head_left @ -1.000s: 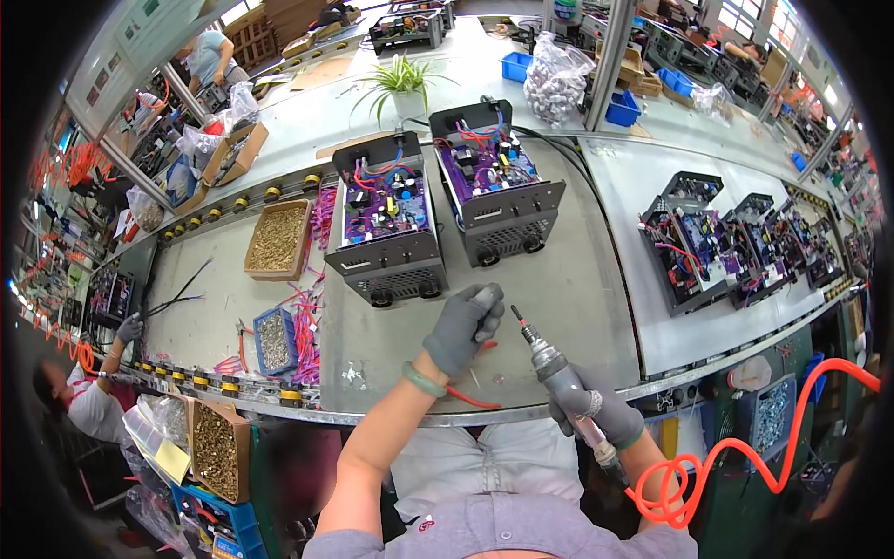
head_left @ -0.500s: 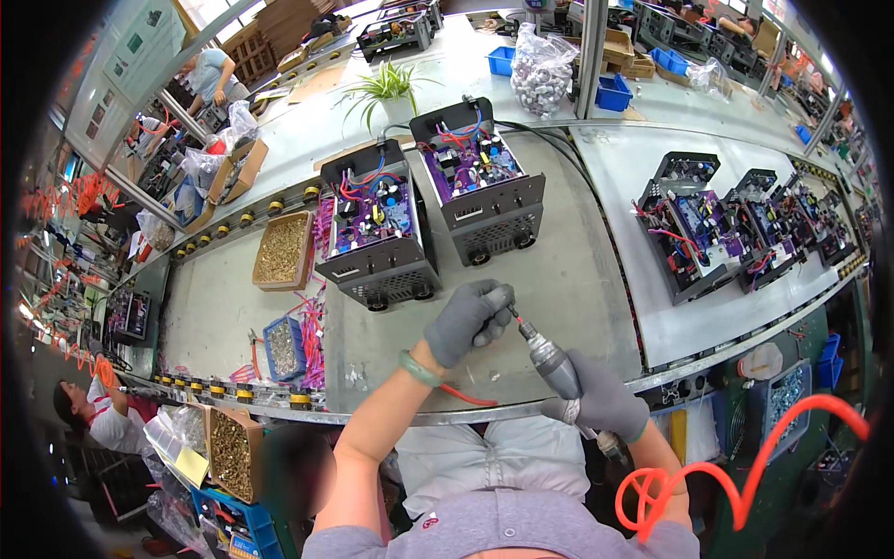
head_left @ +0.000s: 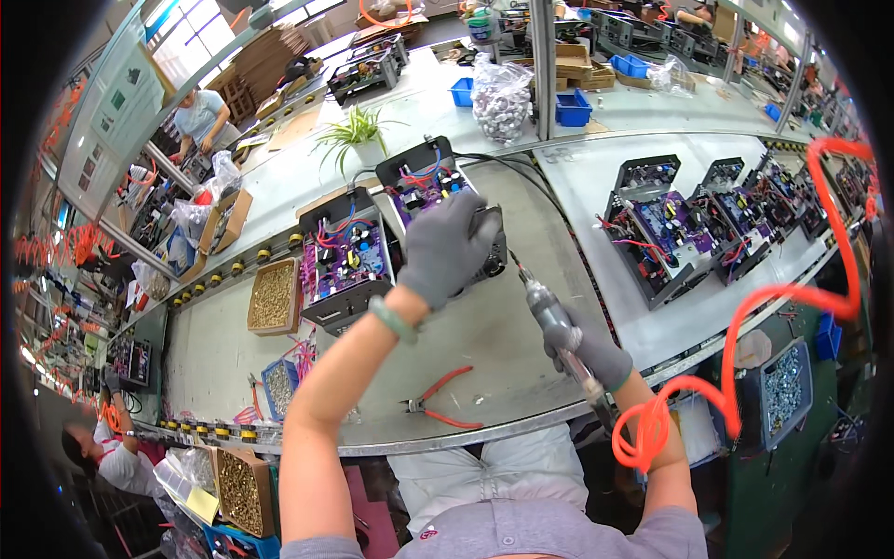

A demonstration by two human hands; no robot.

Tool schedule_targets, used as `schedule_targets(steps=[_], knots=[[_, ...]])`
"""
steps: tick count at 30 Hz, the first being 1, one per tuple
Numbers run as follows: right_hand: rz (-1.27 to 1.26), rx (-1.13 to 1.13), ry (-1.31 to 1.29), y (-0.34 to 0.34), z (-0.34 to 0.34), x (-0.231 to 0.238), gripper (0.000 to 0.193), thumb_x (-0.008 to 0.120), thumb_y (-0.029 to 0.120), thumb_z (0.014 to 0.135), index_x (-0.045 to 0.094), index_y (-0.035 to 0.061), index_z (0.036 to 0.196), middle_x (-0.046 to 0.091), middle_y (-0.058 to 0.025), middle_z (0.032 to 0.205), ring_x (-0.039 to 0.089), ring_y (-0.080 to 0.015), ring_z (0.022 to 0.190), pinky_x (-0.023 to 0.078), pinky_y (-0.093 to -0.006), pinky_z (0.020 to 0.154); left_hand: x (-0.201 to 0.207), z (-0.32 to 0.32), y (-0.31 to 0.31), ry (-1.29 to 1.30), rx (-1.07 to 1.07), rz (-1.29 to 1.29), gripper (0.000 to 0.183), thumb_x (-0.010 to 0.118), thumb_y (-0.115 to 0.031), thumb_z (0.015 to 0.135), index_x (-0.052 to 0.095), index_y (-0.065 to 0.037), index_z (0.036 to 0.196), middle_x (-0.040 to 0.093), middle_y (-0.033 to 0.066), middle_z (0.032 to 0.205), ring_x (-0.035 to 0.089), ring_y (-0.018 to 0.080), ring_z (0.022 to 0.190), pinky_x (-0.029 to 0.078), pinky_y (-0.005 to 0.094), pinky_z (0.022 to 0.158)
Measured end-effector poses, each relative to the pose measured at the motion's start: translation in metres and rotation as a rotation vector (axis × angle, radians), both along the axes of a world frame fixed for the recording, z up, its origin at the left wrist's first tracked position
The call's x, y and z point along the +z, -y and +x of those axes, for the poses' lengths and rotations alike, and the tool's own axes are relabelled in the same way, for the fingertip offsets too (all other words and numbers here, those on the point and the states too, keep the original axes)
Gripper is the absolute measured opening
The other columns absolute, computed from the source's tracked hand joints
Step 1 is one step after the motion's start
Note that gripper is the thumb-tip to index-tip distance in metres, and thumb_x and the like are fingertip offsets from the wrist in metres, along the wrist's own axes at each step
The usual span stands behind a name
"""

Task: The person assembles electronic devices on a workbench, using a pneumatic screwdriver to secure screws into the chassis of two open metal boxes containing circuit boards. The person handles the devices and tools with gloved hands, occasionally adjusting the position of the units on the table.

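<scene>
My gloved right hand (head_left: 596, 354) is wrapped round a silver pneumatic screwdriver (head_left: 551, 312), its thin bit pointing up and away from me. My gloved left hand (head_left: 449, 250) is over the front of the right-hand open black electronics unit (head_left: 430, 158), with fingers apart and partly bent. It hides most of that unit's front panel; whether it touches the panel I cannot tell. Beside it stands a second such unit (head_left: 349, 256), showing a purple circuit board with red and blue wires. Red-handled pliers (head_left: 426, 404) lie on the bench near its front edge.
Left of the units are a tray of brass-coloured hardware (head_left: 274, 296) and a blue bin of small silver parts (head_left: 279, 387). Several more open units (head_left: 666, 228) stand on the right bench. A coiled orange air hose (head_left: 731, 373) loops beside my right arm. A potted plant (head_left: 357, 135) stands behind.
My left hand has moved away from the screwdriver bit, forward over the right-hand unit. The screwdriver stays in my right hand. The pliers now show fully. The whole view has shifted.
</scene>
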State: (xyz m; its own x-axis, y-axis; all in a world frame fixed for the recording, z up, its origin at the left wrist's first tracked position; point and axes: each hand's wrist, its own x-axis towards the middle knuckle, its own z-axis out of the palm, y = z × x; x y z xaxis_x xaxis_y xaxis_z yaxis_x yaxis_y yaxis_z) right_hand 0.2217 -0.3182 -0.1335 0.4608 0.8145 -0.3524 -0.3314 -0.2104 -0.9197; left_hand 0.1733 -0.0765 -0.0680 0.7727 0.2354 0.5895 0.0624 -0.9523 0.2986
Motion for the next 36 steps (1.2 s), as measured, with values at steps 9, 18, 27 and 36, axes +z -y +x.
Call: schedule_targets(steps=[9, 18, 27, 36], knots=[[-0.006, 0.023, -0.043, -0.035, 0.018, 0.003, 0.039, 0.065, 0.03, 0.084, 0.05, 0.0029, 0.109, 0.055, -0.005, 0.073, 0.054, -0.0118, 0.051, 0.046, -0.0267, 0.045, 0.008, 0.093, -0.043, -1.142, -0.16, 0.236, 0.043, 0.034, -0.043, 0.098, 0.063, -0.016, 0.115, 0.063, 0.017, 0.113, 0.057, 0.036, 0.112, 0.043, 0.0473, 0.096], [0.031, 0.027, -0.195, -0.04, 0.026, -0.001, 0.042, 0.066, 0.039, 0.086, 0.05, 0.0083, 0.11, 0.056, -0.0037, 0.071, 0.055, -0.0122, 0.05, 0.045, -0.0256, 0.043, 0.007, 0.088, -0.04, -0.971, -0.294, 0.313, 0.039, 0.035, -0.04, 0.098, 0.056, -0.019, 0.122, 0.063, 0.0173, 0.11, 0.058, 0.037, 0.11, 0.047, 0.0479, 0.092], [0.13, -0.016, 0.018, -0.005, 0.006, -0.01, 0.056, 0.066, 0.038, 0.082, 0.051, 0.0037, 0.123, 0.055, -0.0023, 0.076, 0.054, -0.01, 0.056, 0.046, -0.0253, 0.051, -0.001, 0.067, -0.06, -0.391, -0.232, 0.1, 0.042, 0.045, -0.043, 0.096, 0.061, -0.008, 0.115, 0.063, 0.0185, 0.112, 0.058, 0.0378, 0.107, 0.044, 0.0452, 0.095], [0.47, -1.085, 0.066, 0.32, 0.026, -0.055, 0.056, 0.055, 0.017, 0.084, 0.045, -0.0005, 0.135, 0.057, -0.0045, 0.097, 0.057, -0.0112, 0.073, 0.047, -0.0213, 0.058, 0.051, -0.104, -0.157, -0.358, 0.097, -0.311, 0.02, 0.062, -0.021, 0.086, 0.072, -0.007, 0.095, 0.07, 0.0107, 0.094, 0.067, 0.0219, 0.084, 0.052, 0.0316, 0.081]])
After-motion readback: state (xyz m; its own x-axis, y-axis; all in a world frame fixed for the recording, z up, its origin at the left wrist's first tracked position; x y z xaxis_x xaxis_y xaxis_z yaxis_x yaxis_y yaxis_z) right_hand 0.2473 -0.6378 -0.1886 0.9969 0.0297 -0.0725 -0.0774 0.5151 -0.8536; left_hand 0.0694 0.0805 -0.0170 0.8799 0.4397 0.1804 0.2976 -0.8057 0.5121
